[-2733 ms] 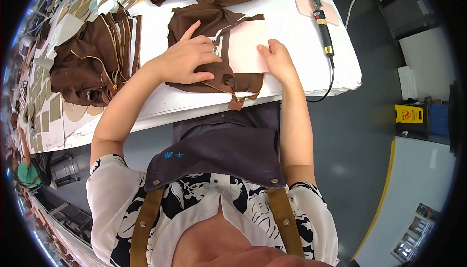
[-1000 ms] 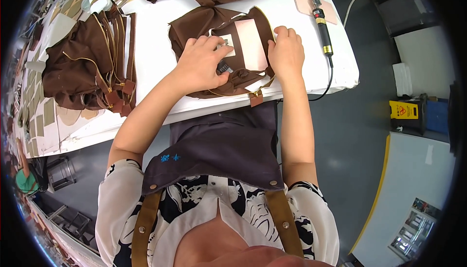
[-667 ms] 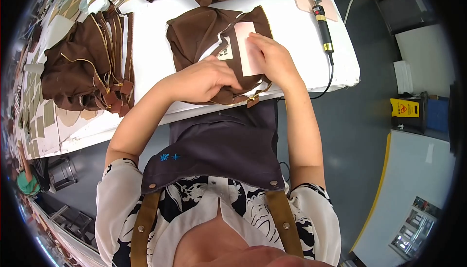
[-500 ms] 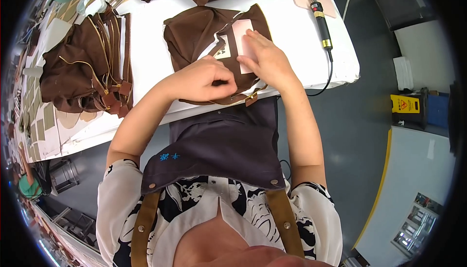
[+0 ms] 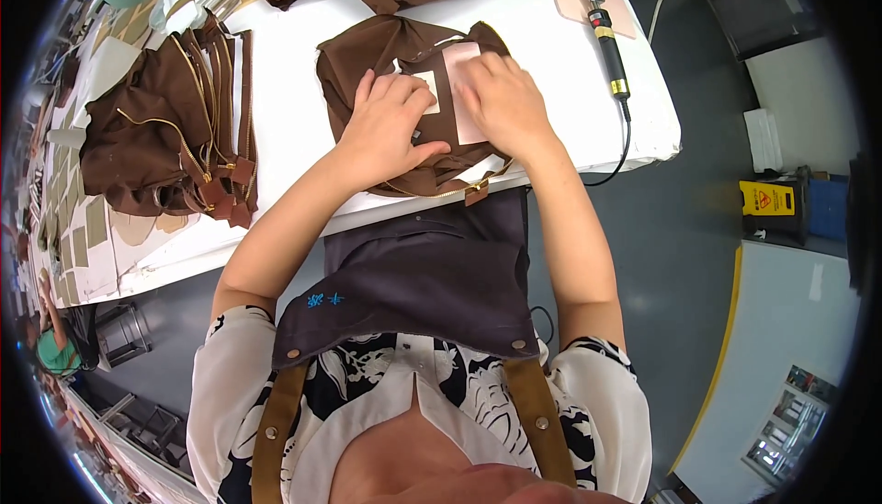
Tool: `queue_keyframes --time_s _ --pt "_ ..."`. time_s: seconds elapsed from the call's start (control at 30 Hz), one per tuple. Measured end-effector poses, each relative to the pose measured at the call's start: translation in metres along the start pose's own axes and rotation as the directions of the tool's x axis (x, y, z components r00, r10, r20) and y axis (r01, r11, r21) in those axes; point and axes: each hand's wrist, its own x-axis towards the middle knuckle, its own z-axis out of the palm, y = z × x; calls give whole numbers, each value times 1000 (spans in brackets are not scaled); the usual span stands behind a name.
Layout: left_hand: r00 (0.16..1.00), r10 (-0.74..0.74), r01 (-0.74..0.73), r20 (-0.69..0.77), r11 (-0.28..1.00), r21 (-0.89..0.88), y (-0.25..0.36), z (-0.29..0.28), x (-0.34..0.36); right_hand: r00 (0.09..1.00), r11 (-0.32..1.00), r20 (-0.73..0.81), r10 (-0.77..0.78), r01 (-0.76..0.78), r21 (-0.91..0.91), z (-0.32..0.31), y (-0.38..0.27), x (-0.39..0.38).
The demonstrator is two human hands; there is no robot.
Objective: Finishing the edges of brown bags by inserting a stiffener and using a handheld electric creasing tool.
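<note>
Your left hand [image 5: 386, 127] lies unclenched, fingers spread, on the brown zippered fabric piece [image 5: 363, 45], while your right hand [image 5: 505, 104] rests palm down, fingers loosely bent, over its pink panel [image 5: 467, 125]. The piece sits at the worktop's [image 5: 294, 81] near edge, between the brown zippered stack [image 5: 152, 136] and the black corded tool [image 5: 610, 58].
</note>
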Motion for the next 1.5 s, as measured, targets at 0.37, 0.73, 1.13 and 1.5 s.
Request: queue_keyframes --time_s 0.37,0.73,1.13,1.5 --pt "994 8 13 111 983 -185 -7 -3 1 988 751 103 118 -157 641 34 54 98" --pt "998 -45 50 32 983 -176 4 17 9 987 911 -5 158 -144 388 6 46 82" --pt "990 -141 140 1 980 -139 25 36 25 967 994 249 -51 24 109 -31 76 -27" --pt "988 -155 152 -14 979 -139 24 38 21 769 751 -272 578 -632 -190 -44 141 -12"
